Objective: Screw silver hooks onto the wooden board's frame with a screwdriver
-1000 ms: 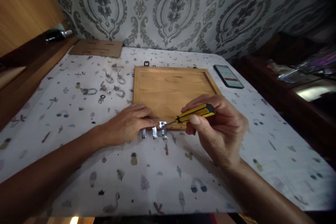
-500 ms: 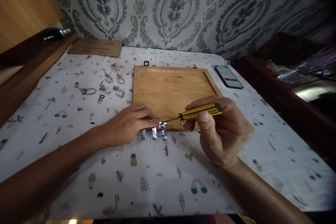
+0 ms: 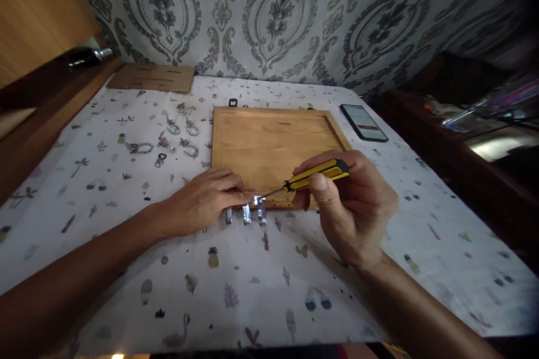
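A shallow wooden panel with a raised frame (image 3: 275, 134) lies flat on the table. Several shiny metal clips (image 3: 246, 214) stick out over its near edge. My left hand (image 3: 206, 199) rests on the near left corner of the panel, fingers together, its tips pressed on the rightmost metal clip (image 3: 261, 214). In my right hand (image 3: 357, 207) is a yellow and black screwdriver (image 3: 315, 175), gripped by the handle between thumb and fingers. Its shaft slants down to the left, and the tip meets that clip beside my left fingertips. Whether a screw sits under the tip is too small to tell.
Loose silver clasps (image 3: 189, 147) lie left of the panel, near a small dark metal piece (image 3: 160, 160). Behind them is a flat cardboard piece (image 3: 151, 78). A phone (image 3: 364, 122) lies right of the panel on the patterned tablecloth (image 3: 236, 303). A patterned wall stands behind.
The screwdriver handle and my right hand have shifted slightly left, the tip staying at the clip. My left hand keeps its place on the panel. The whole view has drifted a little.
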{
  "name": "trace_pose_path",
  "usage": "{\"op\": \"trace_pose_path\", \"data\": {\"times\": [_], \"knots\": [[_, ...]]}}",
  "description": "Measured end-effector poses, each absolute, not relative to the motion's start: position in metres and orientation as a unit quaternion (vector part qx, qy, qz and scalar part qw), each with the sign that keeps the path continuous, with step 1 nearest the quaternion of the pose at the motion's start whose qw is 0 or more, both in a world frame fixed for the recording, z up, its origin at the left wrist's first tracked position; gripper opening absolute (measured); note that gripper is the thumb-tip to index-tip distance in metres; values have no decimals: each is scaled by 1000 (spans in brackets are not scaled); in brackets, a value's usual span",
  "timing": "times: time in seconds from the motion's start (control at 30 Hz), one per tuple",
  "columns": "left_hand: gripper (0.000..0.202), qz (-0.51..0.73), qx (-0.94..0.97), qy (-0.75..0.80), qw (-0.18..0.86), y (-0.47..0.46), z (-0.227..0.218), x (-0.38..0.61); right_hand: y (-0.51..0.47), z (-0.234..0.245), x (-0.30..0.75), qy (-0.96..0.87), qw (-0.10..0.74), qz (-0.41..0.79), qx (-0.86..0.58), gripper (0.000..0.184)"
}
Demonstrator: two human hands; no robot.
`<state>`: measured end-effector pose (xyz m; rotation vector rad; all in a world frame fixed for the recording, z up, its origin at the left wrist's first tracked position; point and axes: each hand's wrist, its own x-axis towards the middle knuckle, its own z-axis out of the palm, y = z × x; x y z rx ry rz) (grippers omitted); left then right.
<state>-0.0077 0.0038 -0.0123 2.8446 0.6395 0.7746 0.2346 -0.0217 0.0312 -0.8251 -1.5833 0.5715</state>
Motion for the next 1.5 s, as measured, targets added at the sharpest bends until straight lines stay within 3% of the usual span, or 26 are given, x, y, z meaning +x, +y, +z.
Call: {"op": "trace_pose_path", "data": {"times": [0.47,0.6,0.77,1.03,1.5], "knots": [[38,251,941,216,67,3,-7,-7,-20,40,245,-720,522,316,-330,23],[35,252,941,218,64,3,-8,-7,-20,38,242,-721,548,270,-328,13],[32,257,938,216,81,3,-8,-7,-21,37,237,-733,580,161,-316,23],[36,249,940,216,88,3,-7,-8,-24,35,238,-657,637,211,-344,11],[39,260,938,215,85,3,-9,-7,-25,34,239,-673,587,224,-390,14]]}}
